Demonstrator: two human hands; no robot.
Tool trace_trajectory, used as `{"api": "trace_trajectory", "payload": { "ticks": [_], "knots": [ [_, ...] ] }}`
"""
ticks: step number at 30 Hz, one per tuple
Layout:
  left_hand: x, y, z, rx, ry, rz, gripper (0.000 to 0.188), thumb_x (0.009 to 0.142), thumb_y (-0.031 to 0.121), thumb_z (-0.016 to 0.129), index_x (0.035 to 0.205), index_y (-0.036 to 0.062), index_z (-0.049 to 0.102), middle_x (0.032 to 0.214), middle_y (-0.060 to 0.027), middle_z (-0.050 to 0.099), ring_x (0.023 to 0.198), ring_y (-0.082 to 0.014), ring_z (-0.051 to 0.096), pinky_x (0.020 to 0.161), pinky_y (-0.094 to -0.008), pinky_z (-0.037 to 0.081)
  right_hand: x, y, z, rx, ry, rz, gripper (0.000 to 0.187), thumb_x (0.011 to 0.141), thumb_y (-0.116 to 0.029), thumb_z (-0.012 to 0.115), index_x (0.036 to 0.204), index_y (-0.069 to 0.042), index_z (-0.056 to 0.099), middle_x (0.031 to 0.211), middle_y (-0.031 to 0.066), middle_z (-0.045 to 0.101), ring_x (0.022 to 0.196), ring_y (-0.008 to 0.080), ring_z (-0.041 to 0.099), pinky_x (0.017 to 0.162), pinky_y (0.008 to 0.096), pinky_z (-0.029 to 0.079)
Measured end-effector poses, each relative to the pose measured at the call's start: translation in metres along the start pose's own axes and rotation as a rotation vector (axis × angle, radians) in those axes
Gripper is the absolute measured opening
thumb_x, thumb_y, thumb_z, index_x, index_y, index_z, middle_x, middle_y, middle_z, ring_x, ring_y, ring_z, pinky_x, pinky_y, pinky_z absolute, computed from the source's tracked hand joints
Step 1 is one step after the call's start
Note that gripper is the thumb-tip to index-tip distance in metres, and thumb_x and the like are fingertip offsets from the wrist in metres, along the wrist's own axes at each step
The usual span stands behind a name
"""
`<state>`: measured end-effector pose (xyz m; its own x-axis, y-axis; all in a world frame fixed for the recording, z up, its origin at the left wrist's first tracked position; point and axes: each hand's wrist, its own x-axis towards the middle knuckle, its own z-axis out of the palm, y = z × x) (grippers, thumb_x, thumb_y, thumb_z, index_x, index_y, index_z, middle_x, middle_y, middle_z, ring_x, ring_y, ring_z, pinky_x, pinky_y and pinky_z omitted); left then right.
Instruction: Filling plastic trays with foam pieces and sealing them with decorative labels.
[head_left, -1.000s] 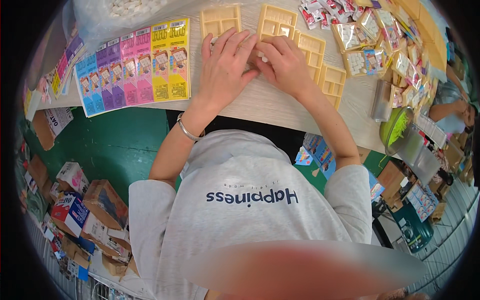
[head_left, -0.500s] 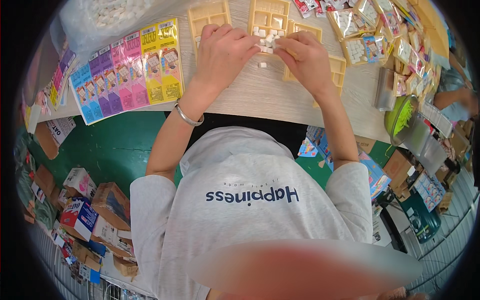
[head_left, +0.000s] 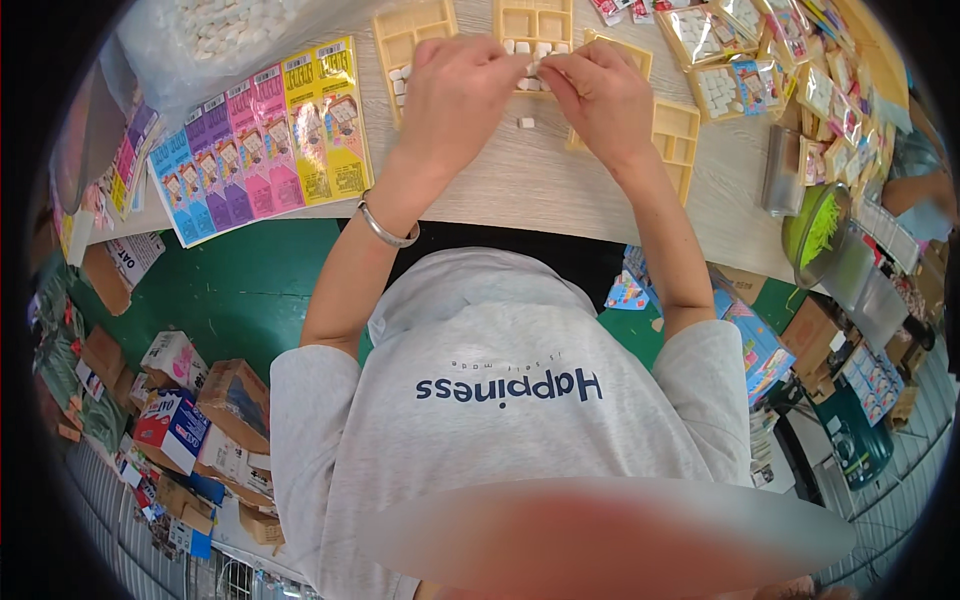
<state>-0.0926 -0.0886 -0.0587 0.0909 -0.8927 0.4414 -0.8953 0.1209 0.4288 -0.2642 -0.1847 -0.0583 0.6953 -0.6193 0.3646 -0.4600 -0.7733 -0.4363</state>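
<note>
A pale yellow compartment tray (head_left: 535,20) lies between my hands, with small white block-like pieces (head_left: 522,48) in its near compartment. My left hand (head_left: 455,95) reaches in from the left, a metal bangle at its wrist, fingertips drawn together over these pieces. From the other side my right hand (head_left: 605,100) pinches at the same compartment, thumb against forefinger. Whatever either hand holds is too small and covered to make out. One loose white piece (head_left: 526,123) rests on the table just below the tray. Partly under my left hand, another yellow tray (head_left: 415,18) also contains white pieces.
More yellow trays (head_left: 676,135) lie beside and beneath my right hand. Printed colour sheets (head_left: 262,145) are at left, below a clear bag of white pieces (head_left: 225,30). Packaged trays (head_left: 730,88) pile up at right, near a bowl of green strands (head_left: 818,225).
Both hands stay over the middle tray, and their fingertips have shifted slightly closer together. The white pieces in its near compartment look more evenly lined up. The whole view has shifted a little.
</note>
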Motion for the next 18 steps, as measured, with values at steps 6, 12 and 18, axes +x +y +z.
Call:
{"api": "trace_trajectory", "payload": {
  "ticks": [6,12,18],
  "knots": [
    [0.001,-0.011,-0.003,0.018,-0.050,-0.013,0.012,0.080,0.016,0.073,0.091,0.0172,0.079,0.081,0.0021,0.065,0.087,-0.0186,0.064,0.088,-0.0372,0.044,0.009,-0.005,0.009,-0.013,0.016,0.089,0.007,0.082,-0.022,0.081,0.085,-0.016,0.077,0.075,-0.0006,0.063,0.073,0.0214,0.065,0.060,0.0353,0.052],
    [-0.011,-0.015,-0.034,0.056,-0.005,-0.085,0.007,0.079,0.021,0.077,0.085,0.0184,0.078,0.083,0.0026,0.064,0.092,-0.0189,0.062,0.091,-0.0386,0.041,-0.011,-0.028,-0.025,0.084,0.062,0.170,0.016,0.084,-0.022,0.081,0.097,-0.013,0.078,0.075,0.0044,0.066,0.070,0.0234,0.066,0.059,0.0363,0.052],
    [-0.015,-0.011,-0.027,0.146,-0.176,-0.031,0.012,0.076,0.027,0.081,0.082,0.0180,0.076,0.086,0.0037,0.064,0.097,-0.0180,0.060,0.097,-0.0436,0.036,-0.043,-0.051,-0.006,-0.079,-0.250,0.033,0.016,0.086,-0.020,0.080,0.098,-0.010,0.075,0.092,0.0071,0.069,0.076,0.0236,0.069,0.064,0.0351,0.056]
  ]
}}
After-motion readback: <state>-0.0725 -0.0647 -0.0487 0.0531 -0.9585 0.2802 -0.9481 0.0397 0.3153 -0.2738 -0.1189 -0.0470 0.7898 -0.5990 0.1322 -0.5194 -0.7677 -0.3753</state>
